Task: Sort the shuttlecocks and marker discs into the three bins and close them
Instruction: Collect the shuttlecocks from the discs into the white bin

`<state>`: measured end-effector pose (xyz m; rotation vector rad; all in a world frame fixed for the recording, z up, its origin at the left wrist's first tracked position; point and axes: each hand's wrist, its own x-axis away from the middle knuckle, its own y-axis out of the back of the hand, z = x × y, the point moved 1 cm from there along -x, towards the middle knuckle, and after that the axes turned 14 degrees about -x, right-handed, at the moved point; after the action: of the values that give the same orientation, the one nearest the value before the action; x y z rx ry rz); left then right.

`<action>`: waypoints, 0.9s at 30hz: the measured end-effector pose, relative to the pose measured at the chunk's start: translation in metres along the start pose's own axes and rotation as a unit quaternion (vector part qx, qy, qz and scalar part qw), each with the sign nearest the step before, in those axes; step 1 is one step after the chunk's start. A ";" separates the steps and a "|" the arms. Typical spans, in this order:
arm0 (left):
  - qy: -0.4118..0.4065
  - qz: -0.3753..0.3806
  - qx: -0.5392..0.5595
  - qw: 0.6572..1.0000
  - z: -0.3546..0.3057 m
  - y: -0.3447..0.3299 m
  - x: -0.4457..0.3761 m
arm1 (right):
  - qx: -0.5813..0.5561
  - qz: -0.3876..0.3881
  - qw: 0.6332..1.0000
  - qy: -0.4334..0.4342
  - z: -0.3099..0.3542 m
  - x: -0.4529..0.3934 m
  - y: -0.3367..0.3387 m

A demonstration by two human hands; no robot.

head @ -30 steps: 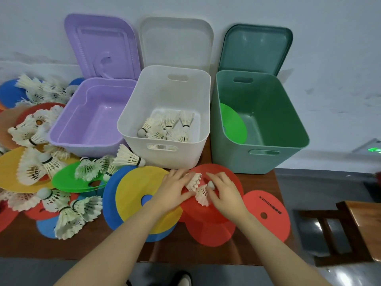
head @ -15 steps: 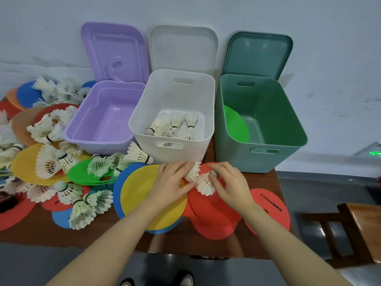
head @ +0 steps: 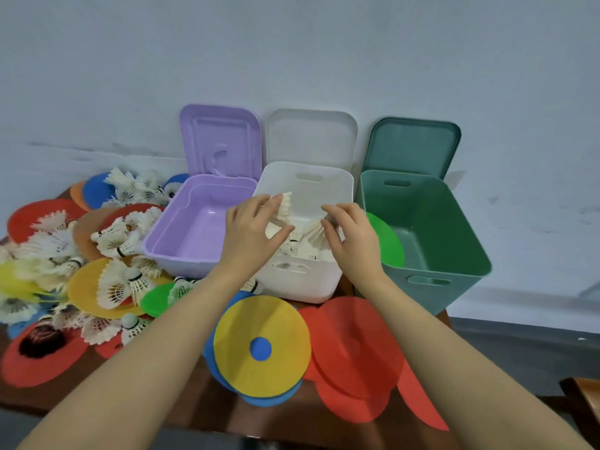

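**Bins, shuttlecocks, discs: state at this frame**

Three bins stand in a row against the wall, lids upright behind them. Purple bin (head: pixel 181 241): open, nothing visible inside. White bin (head: pixel 308 284): open, white feather shuttlecocks (head: pixel 311 248) piled on its floor; one more shuttlecock (head: pixel 285 207) is above its opening, at the left hand's fingertips. Green bin (head: pixel 448 241): open, one green disc (head: pixel 388 241) leaning on its left inner wall. Loose shuttlecocks (head: pixel 123 284) and discs lie heaped left of the bins. Yellow disc (head: pixel 263 345) overlaps a blue one; red discs (head: pixel 354 355) lie to its right.
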<state>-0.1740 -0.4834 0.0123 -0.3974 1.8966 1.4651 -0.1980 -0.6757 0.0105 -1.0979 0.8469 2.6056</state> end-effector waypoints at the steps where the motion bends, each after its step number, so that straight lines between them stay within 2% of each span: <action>1: 0.010 0.021 0.002 1.000 0.000 -0.002 -0.008 | 0.013 0.002 1.000 -0.012 -0.005 -0.006 -0.004; 5: 0.032 0.193 -0.028 0.980 0.003 -0.011 -0.030 | 0.054 0.037 0.994 -0.082 -0.018 -0.024 -0.020; 7: 0.025 0.227 -0.059 0.972 0.012 -0.010 -0.029 | 0.059 0.055 0.994 -0.078 -0.016 -0.024 -0.025; 11: 0.037 0.234 -0.052 0.970 0.041 0.009 -0.002 | 0.014 0.093 0.995 -0.039 -0.001 -0.011 -0.039; 19: 0.081 0.221 -0.049 0.971 0.119 0.046 0.072 | -0.060 0.177 0.982 0.034 0.053 0.029 -0.107; 27: 0.106 0.252 -0.038 0.961 0.187 0.062 0.150 | -0.075 0.277 0.958 -0.012 0.096 0.072 -0.179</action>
<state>-0.2562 -0.2639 -0.0677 -0.1056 2.2263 1.8903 -0.2386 -0.4768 -0.0637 -0.9670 1.0971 3.1769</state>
